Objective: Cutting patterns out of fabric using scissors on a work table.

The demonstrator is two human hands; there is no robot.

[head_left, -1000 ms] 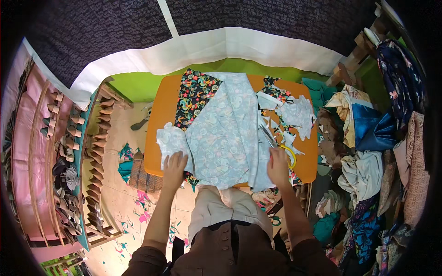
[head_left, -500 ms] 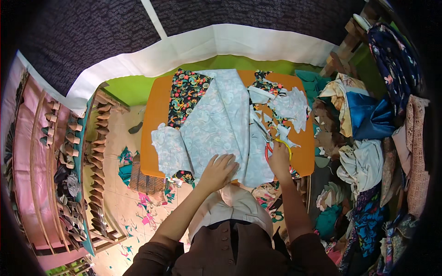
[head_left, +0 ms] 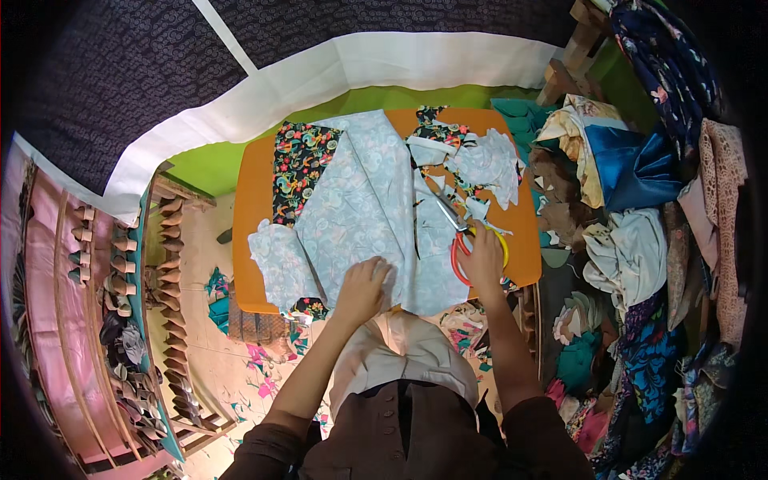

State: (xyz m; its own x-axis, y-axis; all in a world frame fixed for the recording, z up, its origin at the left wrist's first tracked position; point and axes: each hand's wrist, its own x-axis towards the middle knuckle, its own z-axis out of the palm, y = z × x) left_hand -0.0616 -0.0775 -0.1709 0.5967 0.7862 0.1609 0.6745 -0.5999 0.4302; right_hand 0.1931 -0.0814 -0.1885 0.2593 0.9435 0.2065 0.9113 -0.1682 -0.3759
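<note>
- Head view: the right hand (head_left: 482, 258) grips steel scissors with red and yellow handles (head_left: 452, 216), blades pointing away from the body, as suits a near-side grip.
- The left hand (head_left: 364, 286) lies loosely extended on pale blue-grey patterned cloth (head_left: 344, 208), probably steadying it.
- The cloth covers the orange, round-cornered table's (head_left: 254, 176) middle; irregular pale scraps (head_left: 488, 168) lie rightward, apparently set aside.

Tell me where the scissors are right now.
In the head camera's view, the scissors are right of centre, in the person's right hand, over the orange table, with their blades beside small cut scraps.
</note>
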